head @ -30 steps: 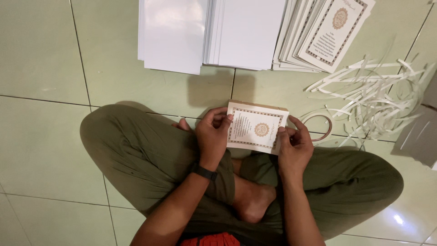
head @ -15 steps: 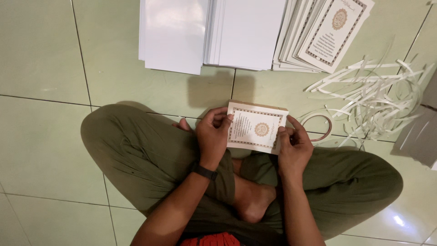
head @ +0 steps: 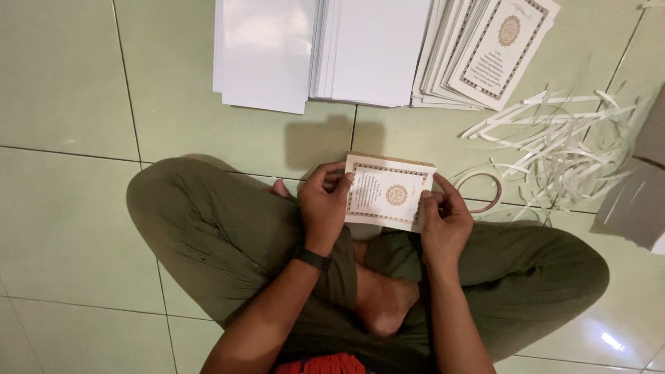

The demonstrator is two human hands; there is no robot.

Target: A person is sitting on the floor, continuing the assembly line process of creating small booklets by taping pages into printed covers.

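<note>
Nothing moved; both hands (head: 384, 208) still pinch the bordered card's (head: 389, 192) side edges.

Card (head: 389, 192) in both hands is showing cream white, a brown ornamental border and a round tan medallion at centre. Floor (head: 62, 76) tiles are reading pale green with dark grout lines. Trousers (head: 228, 235) are appearing olive green. Wristband (head: 311, 259) is black. Paper stacks (head: 318, 48) are plain white; bordered cards (head: 495, 48) beside them are repeating the brown border. Paper strips (head: 561, 138) are white.
</note>
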